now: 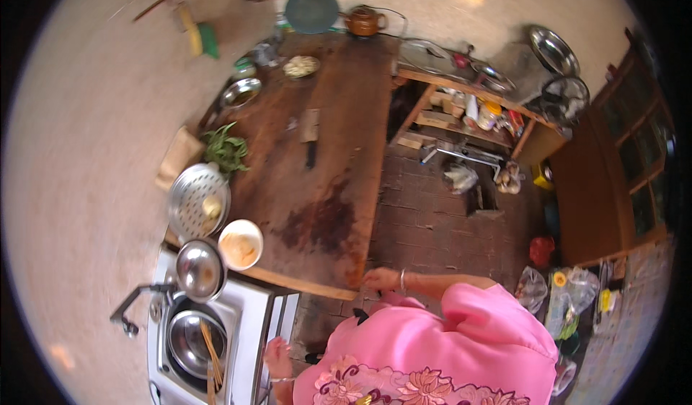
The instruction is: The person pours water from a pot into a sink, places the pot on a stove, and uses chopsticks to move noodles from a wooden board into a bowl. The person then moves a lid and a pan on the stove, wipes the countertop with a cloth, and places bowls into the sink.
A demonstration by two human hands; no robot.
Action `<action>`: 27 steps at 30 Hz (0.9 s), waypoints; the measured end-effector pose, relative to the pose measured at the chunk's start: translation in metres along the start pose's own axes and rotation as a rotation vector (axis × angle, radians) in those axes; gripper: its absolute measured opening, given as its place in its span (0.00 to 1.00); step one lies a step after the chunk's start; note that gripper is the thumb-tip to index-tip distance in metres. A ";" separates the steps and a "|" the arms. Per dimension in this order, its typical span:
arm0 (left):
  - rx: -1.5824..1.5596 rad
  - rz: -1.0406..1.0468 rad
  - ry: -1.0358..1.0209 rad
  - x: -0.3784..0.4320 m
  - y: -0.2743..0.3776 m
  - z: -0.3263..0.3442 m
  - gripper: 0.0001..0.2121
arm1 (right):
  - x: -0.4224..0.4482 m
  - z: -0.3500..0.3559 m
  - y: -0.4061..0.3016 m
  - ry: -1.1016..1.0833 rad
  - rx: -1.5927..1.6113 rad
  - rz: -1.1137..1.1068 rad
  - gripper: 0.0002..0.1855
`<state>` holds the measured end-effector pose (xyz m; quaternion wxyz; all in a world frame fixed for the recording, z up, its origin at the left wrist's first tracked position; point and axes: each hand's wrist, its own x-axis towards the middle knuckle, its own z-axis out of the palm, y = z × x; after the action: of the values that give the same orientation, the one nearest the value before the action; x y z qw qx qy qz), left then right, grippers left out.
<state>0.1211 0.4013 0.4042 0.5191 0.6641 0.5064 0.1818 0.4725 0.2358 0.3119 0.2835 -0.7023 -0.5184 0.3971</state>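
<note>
My left hand (278,357) is beside the front of the sink unit, its fingers slightly curled and nothing seen in it. By the near right corner of the wooden table (346,232) is my right hand (381,279), loosely curled; whether it touches the edge is unclear. A cleaver (310,129) with a black handle lies on the table beyond a dark wet stain. Green leaves (227,148) and a perforated metal steamer pan (199,199) line the table's left side. A white bowl (241,244) with orange residue stands at the near left corner. In the sink sits a metal bowl (195,340) with wooden chopsticks (212,351).
A metal bowl (200,271) sits beside the faucet (130,318). Peeled garlic on a plate (301,66), a steel bowl (241,92) and a brown teapot (363,22) stand farther back. Right of the table are a wooden shelf (459,129), plastic bags on the brick floor and a cabinet (600,178).
</note>
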 end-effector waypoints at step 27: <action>0.863 0.478 -1.044 0.192 0.269 0.456 0.15 | -0.269 -0.339 0.292 0.901 0.702 0.926 0.09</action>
<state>0.6818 0.3499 0.4048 0.3308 0.9032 0.0595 -0.2670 0.8687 -0.1042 0.3239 0.4804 -0.8124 0.1559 0.2914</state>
